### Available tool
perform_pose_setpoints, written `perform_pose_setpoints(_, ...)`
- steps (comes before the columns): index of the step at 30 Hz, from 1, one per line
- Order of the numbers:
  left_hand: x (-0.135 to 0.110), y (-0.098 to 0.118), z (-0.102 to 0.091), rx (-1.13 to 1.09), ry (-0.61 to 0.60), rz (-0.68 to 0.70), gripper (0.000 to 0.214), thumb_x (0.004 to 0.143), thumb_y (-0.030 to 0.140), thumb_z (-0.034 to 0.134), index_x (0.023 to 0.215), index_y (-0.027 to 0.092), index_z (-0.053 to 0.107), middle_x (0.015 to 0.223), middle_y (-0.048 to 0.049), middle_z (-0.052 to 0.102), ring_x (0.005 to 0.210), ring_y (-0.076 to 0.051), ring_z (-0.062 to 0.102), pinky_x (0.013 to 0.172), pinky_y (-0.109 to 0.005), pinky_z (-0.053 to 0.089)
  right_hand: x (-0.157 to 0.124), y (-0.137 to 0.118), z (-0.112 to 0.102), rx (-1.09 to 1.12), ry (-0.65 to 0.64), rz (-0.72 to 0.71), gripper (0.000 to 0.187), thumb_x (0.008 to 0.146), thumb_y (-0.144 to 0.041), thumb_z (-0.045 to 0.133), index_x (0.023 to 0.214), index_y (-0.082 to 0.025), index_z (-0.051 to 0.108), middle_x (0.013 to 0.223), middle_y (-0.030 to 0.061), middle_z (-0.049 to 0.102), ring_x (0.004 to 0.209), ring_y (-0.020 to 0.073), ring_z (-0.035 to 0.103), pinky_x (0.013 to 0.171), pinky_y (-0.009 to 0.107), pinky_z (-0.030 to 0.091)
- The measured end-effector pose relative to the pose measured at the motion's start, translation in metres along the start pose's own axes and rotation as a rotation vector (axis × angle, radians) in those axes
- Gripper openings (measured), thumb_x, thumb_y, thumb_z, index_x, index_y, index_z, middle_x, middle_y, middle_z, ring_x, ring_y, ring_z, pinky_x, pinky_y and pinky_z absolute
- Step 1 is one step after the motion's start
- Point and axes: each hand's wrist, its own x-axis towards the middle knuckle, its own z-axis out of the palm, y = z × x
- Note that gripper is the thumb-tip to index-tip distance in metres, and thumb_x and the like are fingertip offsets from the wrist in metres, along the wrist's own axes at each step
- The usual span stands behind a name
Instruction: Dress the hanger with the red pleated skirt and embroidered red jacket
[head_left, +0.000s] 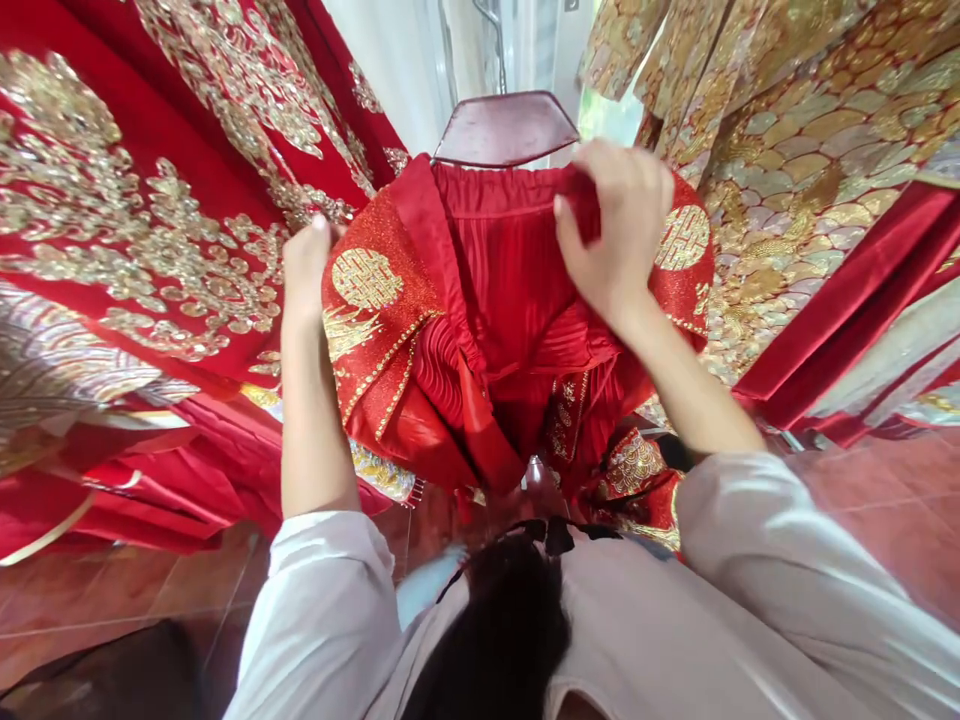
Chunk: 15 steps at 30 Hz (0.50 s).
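A red garment [495,300] with gold embroidery and a pleated red skirt hangs in front of me on a dark red hanger [504,127]. My right hand [619,235] is closed on the elastic waistband at the garment's top right. My left hand [306,265] grips the left edge of the embroidered jacket, its fingers tucked behind the cloth. Both of my arms wear rolled-up white sleeves.
Red robes with heavy gold and silver embroidery [142,230] hang close on the left. Gold scale-patterned garments [810,170] with red trim hang on the right. Reddish floor tiles [885,500] show below, and a bright window [525,45] lies behind the hanger.
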Motion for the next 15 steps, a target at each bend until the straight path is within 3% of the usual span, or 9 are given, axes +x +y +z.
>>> perform_pose_setpoints(2, -0.032, 0.011, -0.016, 0.049, -0.017, 0.121, 0.048, 0.089, 0.06, 0.038, 0.083, 0.019, 0.063, 0.084, -0.0031, 0.062, 0.086, -0.022, 0.055, 0.086, -0.045, 0.042, -0.053, 0.003, -0.005, 0.015, 0.067, 0.078, 0.033, 0.09, -0.036, 0.046, 0.115, -0.016, 0.055, 0.118, 0.0109, 0.054, 0.117, 0.0253, 0.044, 0.101, 0.044, 0.029)
perform_pose_setpoints(5, -0.104, 0.037, -0.015, 0.268, 0.274, 0.244, 0.036, 0.093, 0.048, 0.04, 0.102, 0.019, 0.059, 0.106, -0.0064, 0.058, 0.104, -0.024, 0.051, 0.091, -0.045, 0.037, -0.119, 0.019, -0.004, -0.037, 0.106, 0.275, 0.032, 0.086, -0.037, 0.049, 0.107, -0.014, 0.057, 0.106, 0.0131, 0.058, 0.103, 0.0257, 0.052, 0.092, 0.043, 0.036)
perform_pose_setpoints(6, -0.129, 0.046, -0.006, 0.348, 0.39, 0.253, 0.034, 0.091, 0.047, 0.043, 0.096, 0.017, 0.059, 0.098, -0.0084, 0.058, 0.1, -0.025, 0.052, 0.091, -0.046, 0.037, -0.133, 0.025, -0.002, -0.049, 0.09, 0.334, 0.033, 0.084, -0.038, 0.052, 0.105, -0.013, 0.057, 0.104, 0.0136, 0.059, 0.099, 0.0253, 0.053, 0.089, 0.042, 0.038)
perform_pose_setpoints(7, -0.152, 0.054, 0.006, 0.425, 0.363, 0.278, 0.032, 0.088, 0.048, 0.048, 0.089, 0.017, 0.058, 0.087, -0.0085, 0.058, 0.091, -0.025, 0.054, 0.087, -0.045, 0.038, -0.143, 0.03, 0.001, -0.051, 0.061, 0.388, 0.032, 0.082, -0.039, 0.054, 0.1, -0.013, 0.058, 0.098, 0.0134, 0.06, 0.093, 0.0245, 0.054, 0.085, 0.04, 0.04)
perform_pose_setpoints(8, -0.171, 0.061, 0.021, 0.474, 0.236, 0.282, 0.033, 0.084, 0.049, 0.052, 0.087, 0.017, 0.058, 0.081, -0.0082, 0.058, 0.085, -0.025, 0.055, 0.083, -0.042, 0.04, -0.15, 0.033, 0.004, -0.038, 0.021, 0.43, 0.03, 0.081, -0.04, 0.056, 0.094, -0.013, 0.058, 0.09, 0.0123, 0.061, 0.085, 0.0228, 0.055, 0.079, 0.037, 0.042)
perform_pose_setpoints(9, -0.186, 0.066, 0.037, 0.506, 0.102, 0.244, 0.036, 0.081, 0.051, 0.055, 0.091, 0.017, 0.058, 0.085, -0.0096, 0.06, 0.084, -0.026, 0.056, 0.079, -0.04, 0.041, -0.154, 0.033, 0.008, -0.011, -0.013, 0.457, 0.028, 0.081, -0.041, 0.057, 0.087, -0.013, 0.059, 0.082, 0.0104, 0.06, 0.075, 0.0205, 0.055, 0.073, 0.034, 0.042)
perform_pose_setpoints(11, -0.206, 0.067, 0.065, 0.537, -0.037, 0.113, 0.043, 0.08, 0.052, 0.058, 0.101, 0.015, 0.056, 0.09, -0.012, 0.061, 0.084, -0.028, 0.058, 0.07, -0.036, 0.043, -0.157, 0.026, 0.013, 0.059, 0.005, 0.46, 0.025, 0.081, -0.039, 0.058, 0.077, -0.014, 0.056, 0.067, 0.0053, 0.056, 0.06, 0.015, 0.05, 0.062, 0.028, 0.041)
perform_pose_setpoints(13, -0.218, 0.059, 0.086, 0.52, -0.054, 0.0, 0.033, 0.084, 0.045, 0.053, 0.099, 0.015, 0.055, 0.086, -0.0111, 0.06, 0.079, -0.026, 0.059, 0.064, -0.033, 0.042, -0.159, 0.01, 0.017, 0.133, 0.117, 0.398, 0.021, 0.08, -0.034, 0.06, 0.075, -0.015, 0.055, 0.062, 0.0018, 0.053, 0.055, 0.0112, 0.048, 0.057, 0.024, 0.04)
perform_pose_setpoints(15, -0.234, 0.045, 0.099, 0.445, 0.033, -0.039, 0.025, 0.085, 0.039, 0.051, 0.094, 0.016, 0.052, 0.082, -0.009, 0.058, 0.077, -0.023, 0.058, 0.065, -0.031, 0.043, -0.163, -0.007, 0.021, 0.225, 0.226, 0.325, 0.017, 0.08, -0.03, 0.062, 0.079, -0.015, 0.053, 0.066, 0.0004, 0.054, 0.057, 0.009, 0.051, 0.056, 0.02, 0.042)
